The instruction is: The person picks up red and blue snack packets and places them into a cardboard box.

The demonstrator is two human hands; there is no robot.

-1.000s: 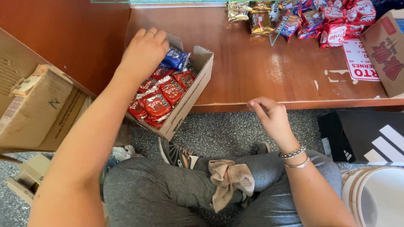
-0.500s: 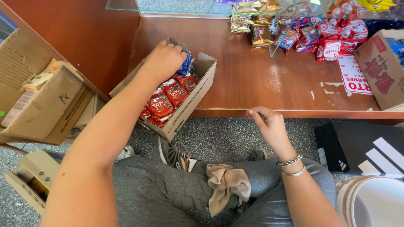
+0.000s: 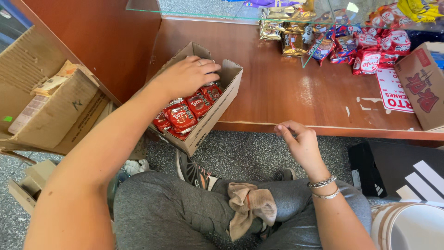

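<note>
I see my left hand [image 3: 187, 74] down inside the open cardboard box [image 3: 210, 122], fingers curled over the red snack packets [image 3: 185, 113] at the far end; whether it is gripping one I cannot tell, since the palm hides what lies under it. The box sits on the edge of the wooden shelf [image 3: 277, 92], at about 10 o'clock from my right hand [image 3: 298, 143], and is filled with a row of those packets standing on edge. My right hand hovers just off the shelf's front edge, fingers loosely bent, holding nothing I can make out. At 9 o'clock, a larger cardboard carton [image 3: 51, 111] leans with paper scraps on its flap; its inside is out of sight. At 1 o'clock, loose packets [image 3: 365, 48] in gold, blue and red lie heaped behind a glass pane [image 3: 319, 41]. A red-printed carton [image 3: 423, 85] is cut off at 3 o'clock, and a white bucket [image 3: 409, 227] at 5 o'clock.
</note>
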